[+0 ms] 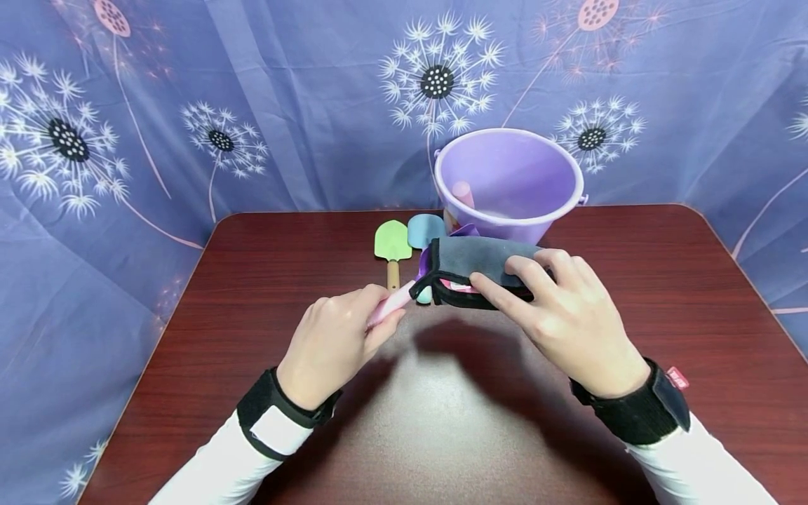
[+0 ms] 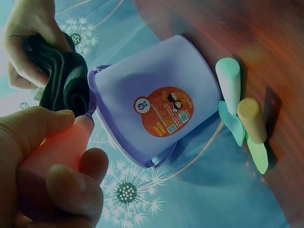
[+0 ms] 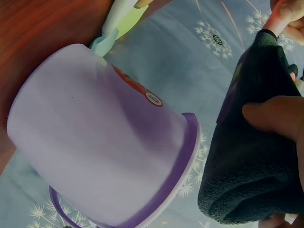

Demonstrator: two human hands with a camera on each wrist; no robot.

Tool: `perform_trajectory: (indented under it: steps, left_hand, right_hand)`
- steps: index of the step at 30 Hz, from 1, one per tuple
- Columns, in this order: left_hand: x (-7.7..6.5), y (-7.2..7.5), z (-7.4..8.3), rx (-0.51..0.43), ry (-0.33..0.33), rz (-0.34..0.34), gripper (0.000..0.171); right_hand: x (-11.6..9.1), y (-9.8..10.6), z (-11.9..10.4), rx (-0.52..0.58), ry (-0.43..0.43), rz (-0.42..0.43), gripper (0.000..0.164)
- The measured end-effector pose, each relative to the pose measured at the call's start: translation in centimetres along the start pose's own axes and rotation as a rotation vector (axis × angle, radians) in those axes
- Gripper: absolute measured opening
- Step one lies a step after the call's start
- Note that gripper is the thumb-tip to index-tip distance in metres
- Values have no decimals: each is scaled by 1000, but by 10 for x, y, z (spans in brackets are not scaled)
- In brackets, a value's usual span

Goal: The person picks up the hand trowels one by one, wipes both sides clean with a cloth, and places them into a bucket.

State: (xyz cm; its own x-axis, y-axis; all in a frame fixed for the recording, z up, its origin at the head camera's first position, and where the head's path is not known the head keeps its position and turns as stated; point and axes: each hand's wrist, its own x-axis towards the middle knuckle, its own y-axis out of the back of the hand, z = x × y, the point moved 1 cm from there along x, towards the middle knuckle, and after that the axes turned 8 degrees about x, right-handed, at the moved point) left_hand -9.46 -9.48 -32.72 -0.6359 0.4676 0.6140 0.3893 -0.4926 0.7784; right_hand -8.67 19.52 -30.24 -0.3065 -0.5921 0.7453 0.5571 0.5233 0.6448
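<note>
My left hand (image 1: 334,337) grips the pink handle (image 1: 391,303) of a toy tool with purple edges (image 1: 423,262). Its head is mostly hidden behind a dark grey cloth with black edging (image 1: 486,259); I cannot tell its exact shape. My right hand (image 1: 562,315) holds that cloth against the tool, the thumb (image 3: 273,114) lying across the fabric in the right wrist view. A small pink and white patch shows in the cloth's fold. Both hands are above the table, in front of the purple bucket (image 1: 543,228).
The bucket stands at the table's back edge, with a pink handle (image 1: 463,193) inside. Left of it lie a green toy shovel (image 1: 393,242) with a tan handle and a blue toy shovel (image 1: 426,229) with a pale mint handle. A dandelion-print curtain (image 1: 315,105) hangs behind the dark red table (image 1: 265,266).
</note>
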Motion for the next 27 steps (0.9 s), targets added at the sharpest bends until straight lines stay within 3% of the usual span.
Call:
perform_trajectory:
  steps: [14,21,27]
  left_hand:
    - [0,3,5,-62,48,-58,24]
    - [-2,1,7,-30,36,-19,24]
    - [-5,1,8,49,17,-51,31]
  right_hand:
    - [1,-11,-6,-62,-3,202,23]
    - [-3,-11,-6,37,22,74,29]
    - [-9,-13,-6,36,-11,9,31]
